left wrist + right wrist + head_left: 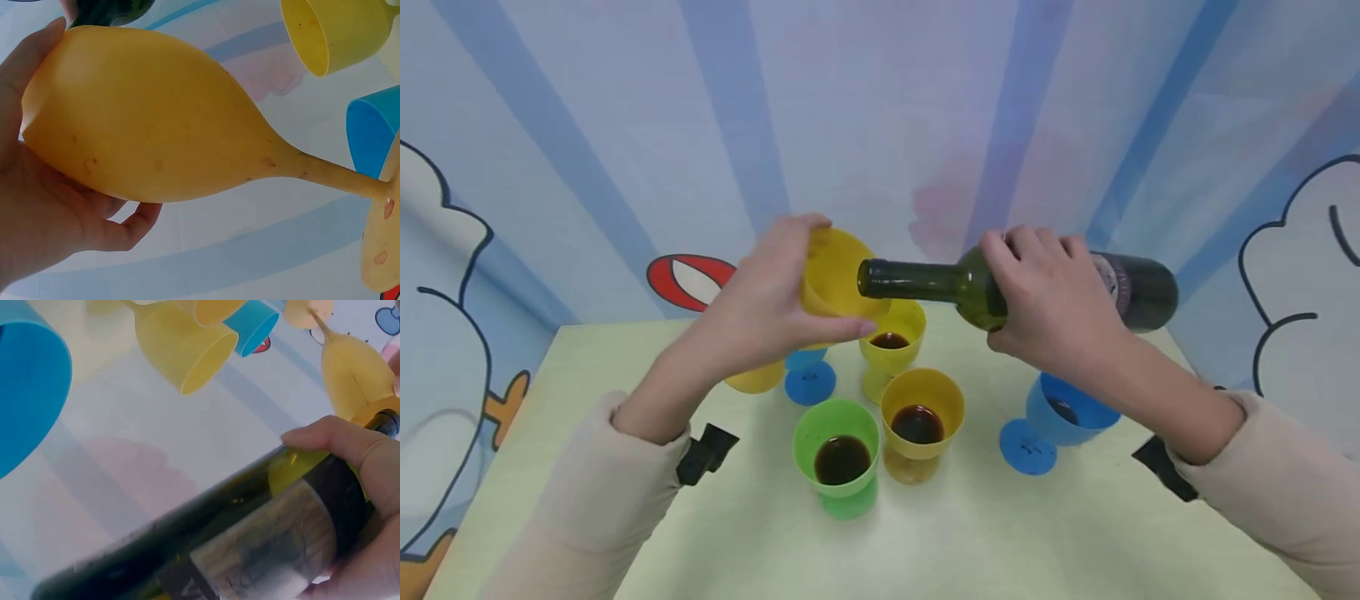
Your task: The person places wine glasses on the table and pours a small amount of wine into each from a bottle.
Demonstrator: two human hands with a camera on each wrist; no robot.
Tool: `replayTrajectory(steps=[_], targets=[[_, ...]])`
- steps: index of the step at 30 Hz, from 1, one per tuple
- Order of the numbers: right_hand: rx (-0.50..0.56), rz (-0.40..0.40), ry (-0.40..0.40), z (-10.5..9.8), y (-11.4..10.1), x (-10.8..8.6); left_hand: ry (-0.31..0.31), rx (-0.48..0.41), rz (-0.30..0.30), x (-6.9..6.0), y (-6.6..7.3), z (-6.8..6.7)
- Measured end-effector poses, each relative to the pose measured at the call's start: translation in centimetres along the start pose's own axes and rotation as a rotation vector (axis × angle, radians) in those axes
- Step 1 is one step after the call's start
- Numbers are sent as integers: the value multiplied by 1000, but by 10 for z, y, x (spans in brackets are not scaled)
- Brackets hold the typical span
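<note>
My left hand grips a yellow goblet by its bowl, fingers and thumb around the rim end. The goblet is raised above the table and tilted, with its mouth turned toward the bottle. In my right hand is a dark green glass wine bottle with a label, held around its body and lying nearly level. Its mouth is at the goblet's opening. No stream of liquid can be made out. Below the hands, a yellow-green goblet, holding dark liquid, stands on the table.
A green goblet and an orange-yellow goblet, both with dark liquid, stand at centre front. A blue goblet with dark liquid is under my right forearm. Another blue goblet is partly hidden behind the left hand. A printed curtain hangs behind the table.
</note>
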State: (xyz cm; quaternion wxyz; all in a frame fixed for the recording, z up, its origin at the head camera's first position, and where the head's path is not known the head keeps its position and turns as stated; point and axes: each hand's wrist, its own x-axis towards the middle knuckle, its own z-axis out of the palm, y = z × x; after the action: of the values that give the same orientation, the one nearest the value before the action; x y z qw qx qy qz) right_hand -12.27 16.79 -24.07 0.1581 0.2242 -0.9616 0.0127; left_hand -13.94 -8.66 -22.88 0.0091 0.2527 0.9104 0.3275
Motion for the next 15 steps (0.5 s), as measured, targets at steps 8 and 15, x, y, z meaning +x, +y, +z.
replayTrajectory(steps=[8,15], targets=[[-157,-99,180,10,-3,-5,-11,6,-3,-4,-1,1],[-228,-115,259,9,-6,-4,-28,2,7,-4,-2,2]])
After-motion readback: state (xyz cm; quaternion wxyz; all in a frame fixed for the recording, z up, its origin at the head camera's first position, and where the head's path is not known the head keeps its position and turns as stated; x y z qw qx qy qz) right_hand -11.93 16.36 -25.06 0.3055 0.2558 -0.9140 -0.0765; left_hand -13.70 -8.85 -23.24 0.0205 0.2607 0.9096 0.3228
